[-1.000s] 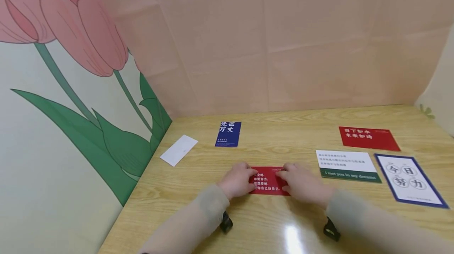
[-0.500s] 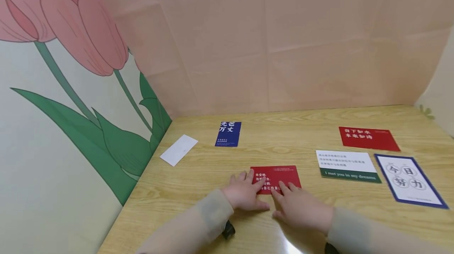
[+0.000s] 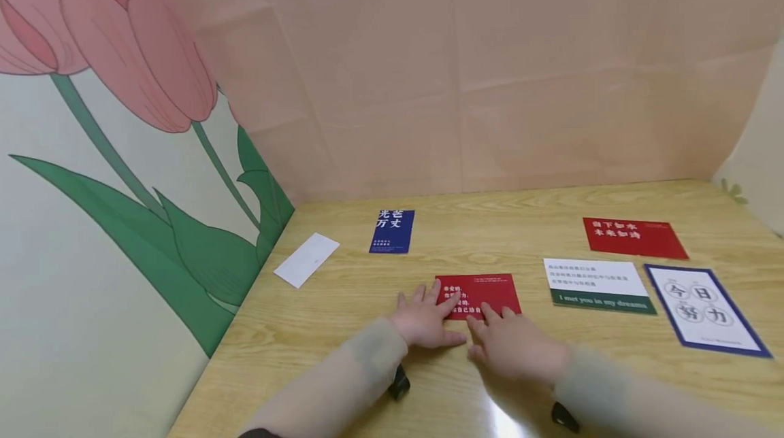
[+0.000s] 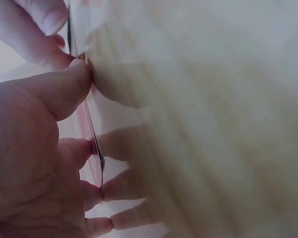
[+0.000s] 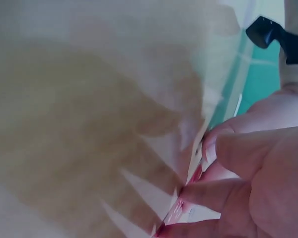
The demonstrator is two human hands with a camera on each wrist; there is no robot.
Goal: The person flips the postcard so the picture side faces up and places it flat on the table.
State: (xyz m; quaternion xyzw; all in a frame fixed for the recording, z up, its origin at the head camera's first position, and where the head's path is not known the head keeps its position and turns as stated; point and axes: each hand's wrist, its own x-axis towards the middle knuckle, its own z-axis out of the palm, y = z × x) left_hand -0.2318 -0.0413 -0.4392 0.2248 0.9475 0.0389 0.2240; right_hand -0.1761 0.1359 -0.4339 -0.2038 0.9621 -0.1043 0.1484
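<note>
A red card (image 3: pixel 480 286) with white characters lies on the wooden table in front of the person. The left hand (image 3: pixel 424 320) rests spread fingers on its left part, covering some of the print; the thumb lies on the table below the card's near edge. Fingertips of the right hand (image 3: pixel 514 346) touch the card's lower right part. Seen from the left wrist, the left hand (image 4: pixel 44 134) has its fingertips down along the thin card edge. From the right wrist, extended fingers of the right hand (image 5: pixel 238 188) press on the red card.
At the left lie a white card (image 3: pixel 306 260) and a blue card (image 3: pixel 392 231). Rightward are another red card (image 3: pixel 637 239), a white-and-green card (image 3: pixel 600 285) and a blue-bordered white card (image 3: pixel 707 309). A pinkish sheet (image 3: pixel 478 71) hangs behind the table; a tulip-painted wall (image 3: pixel 141 173) stands left.
Both hands have gone from holding the red card by its sides to resting straight fingers on it. Lately the card has slid a little away from the person under the fingers.
</note>
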